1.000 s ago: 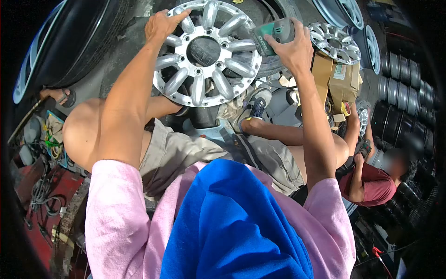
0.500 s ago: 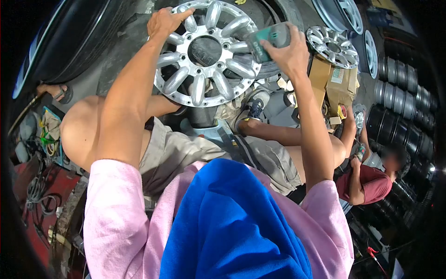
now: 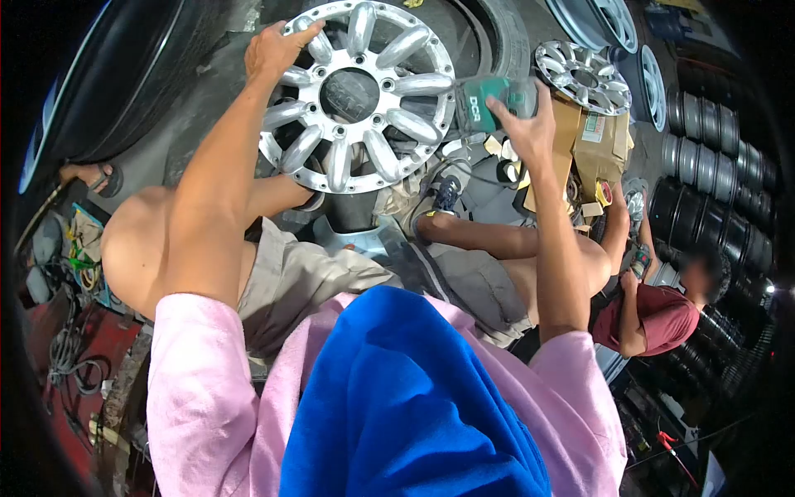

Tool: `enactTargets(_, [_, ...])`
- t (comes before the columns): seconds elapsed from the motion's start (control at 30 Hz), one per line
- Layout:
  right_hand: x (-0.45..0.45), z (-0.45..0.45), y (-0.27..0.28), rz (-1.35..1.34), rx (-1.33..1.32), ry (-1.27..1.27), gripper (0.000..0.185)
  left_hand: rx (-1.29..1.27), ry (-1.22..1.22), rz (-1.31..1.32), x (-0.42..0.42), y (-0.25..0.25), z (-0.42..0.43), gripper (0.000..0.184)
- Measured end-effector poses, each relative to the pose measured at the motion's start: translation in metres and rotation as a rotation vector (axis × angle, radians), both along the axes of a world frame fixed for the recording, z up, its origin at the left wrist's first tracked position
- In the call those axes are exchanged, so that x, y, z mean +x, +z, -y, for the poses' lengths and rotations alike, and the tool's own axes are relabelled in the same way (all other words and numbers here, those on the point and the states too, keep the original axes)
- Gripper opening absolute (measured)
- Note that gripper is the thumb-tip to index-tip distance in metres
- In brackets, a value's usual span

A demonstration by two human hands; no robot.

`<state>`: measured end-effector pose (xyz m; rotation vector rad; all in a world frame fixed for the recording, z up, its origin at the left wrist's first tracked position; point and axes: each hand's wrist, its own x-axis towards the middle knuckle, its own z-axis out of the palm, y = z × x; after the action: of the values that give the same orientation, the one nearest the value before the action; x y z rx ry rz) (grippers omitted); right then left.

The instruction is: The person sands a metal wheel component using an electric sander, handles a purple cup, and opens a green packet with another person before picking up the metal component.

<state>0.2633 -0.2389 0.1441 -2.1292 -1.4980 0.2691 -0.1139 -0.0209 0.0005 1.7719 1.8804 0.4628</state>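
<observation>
A bare silver wheel rim (image 3: 339,166) with rounded spokes and a ring of bolt holes lies in front of my knees. My left hand (image 3: 273,51) grips its upper left edge, thumb pointing in over a spoke. At the rim's right edge, my right hand (image 3: 527,124) holds a green power sander (image 3: 487,101) marked DCA. The sander's left end is close against the rim; contact cannot be made out. My right fingers wrap around its far side and are partly hidden.
A second spoked rim (image 3: 583,78) rests by cardboard boxes (image 3: 600,145) at right. A tire (image 3: 512,37) lies behind my rim. A co-worker in a maroon shirt (image 3: 658,319) holds a green tool. Stacked black wheels (image 3: 708,219) line the right; coiled cables (image 3: 70,344) lie left.
The sander has moved down and to the right along the rim's edge and has turned slightly. My left hand keeps its hold on the rim. The whole view has shifted a little.
</observation>
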Motion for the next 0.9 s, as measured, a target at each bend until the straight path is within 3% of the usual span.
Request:
enactTargets(0.1, [-0.012, 0.026, -0.004, -0.11, 0.037, -0.063, 0.082, -0.016, -0.008, 0.0, -0.002, 0.003, 0.001, 0.111])
enactTargets(0.43, [-0.032, -0.029, 0.011, 0.011, 0.088, -0.001, 0.086, -0.069, 0.007, -0.02, 0.001, 0.013, -0.001, 0.111])
enactTargets(0.6, [-0.019, -0.011, 0.002, -0.009, 0.044, -0.043, 0.089, -0.046, 0.028, -0.019, 0.003, 0.013, -0.001, 0.112])
enactTargets(0.7, [-0.025, 0.024, -0.002, -0.037, -0.051, -0.176, 0.089, -0.056, 0.011, -0.008, 0.002, 0.015, 0.002, 0.112])
enactTargets(0.83, [-0.039, 0.031, -0.002, -0.065, 0.013, -0.24, 0.086, -0.023, 0.008, -0.038, 0.001, 0.009, -0.001, 0.112])
enactTargets(0.9, [-0.046, 0.014, 0.004, 0.045, 0.033, -0.261, 0.085, -0.014, 0.006, -0.043, 0.001, 0.01, -0.001, 0.113])
